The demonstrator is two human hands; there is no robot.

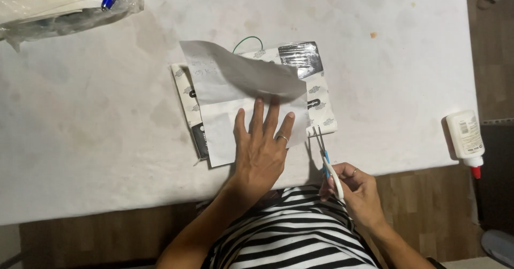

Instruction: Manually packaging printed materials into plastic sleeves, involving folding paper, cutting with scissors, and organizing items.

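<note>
Head view: left hand flattens paper; right hand grips scissors.

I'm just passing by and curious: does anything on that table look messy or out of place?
The glue bottle lies on its side at the table's right edge. The paper sheet's upper part curls up, not flat.

— Where are the hands?
— The left hand lies flat on the white paper sheet covering a printed package. The right hand grips scissors at the package's edge.
— Anything else?
— A glue bottle lies at the white table's right edge.
</note>
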